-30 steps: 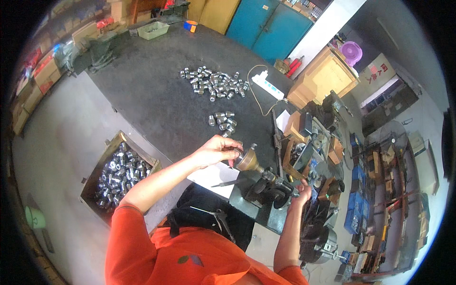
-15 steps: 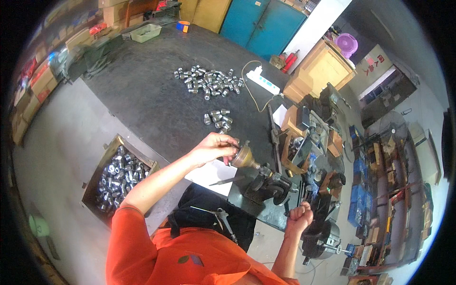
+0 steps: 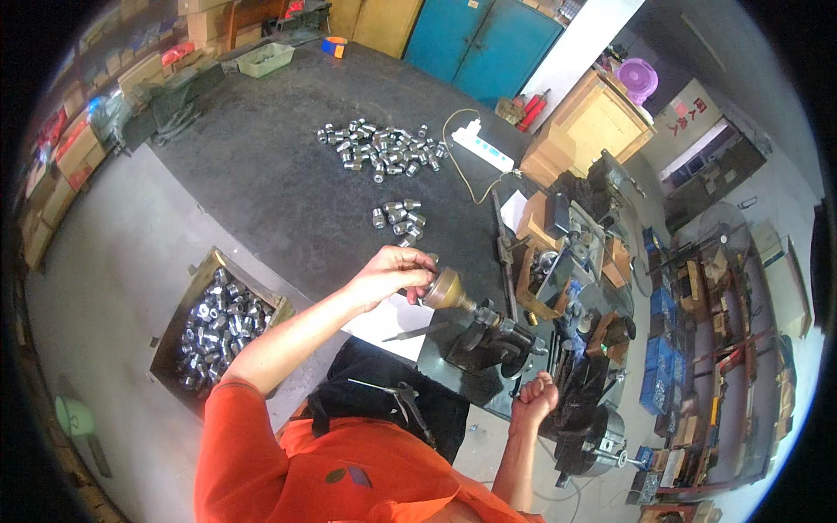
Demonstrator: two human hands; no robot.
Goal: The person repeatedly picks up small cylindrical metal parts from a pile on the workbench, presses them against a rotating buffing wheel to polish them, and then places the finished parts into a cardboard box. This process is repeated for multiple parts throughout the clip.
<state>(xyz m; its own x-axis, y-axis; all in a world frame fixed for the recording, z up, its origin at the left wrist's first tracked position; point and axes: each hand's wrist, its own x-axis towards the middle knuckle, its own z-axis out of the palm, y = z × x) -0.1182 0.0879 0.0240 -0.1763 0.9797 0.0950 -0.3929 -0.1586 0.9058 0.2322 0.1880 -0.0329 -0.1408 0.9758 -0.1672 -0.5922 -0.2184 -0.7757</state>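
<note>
My left hand (image 3: 397,277) is closed at the wide mouth of a brass-coloured, cone-shaped cup (image 3: 446,290). Whatever its fingers pinch there is hidden. The cup's narrow end joins a dark metal bench fixture (image 3: 493,344) at the table's near edge. To the right of that fixture, my right hand (image 3: 534,399) makes a fist around a dark lever handle, mostly covered by the fingers. Several shiny metal fittings (image 3: 401,220) lie in a small group beyond my left hand. A larger pile of them (image 3: 384,150) sits farther back on the dark table (image 3: 261,148).
At the left stands a wooden box (image 3: 283,307) full of metal fittings. White paper (image 3: 384,327) with a dark, thin tool lies under my left forearm. A power strip (image 3: 484,148) with its cord, open cartons (image 3: 545,292) and a chucked machine (image 3: 597,436) are to the right.
My right fist has shifted a little to the left with the lever. My left hand has stayed at the cup, moving only slightly.
</note>
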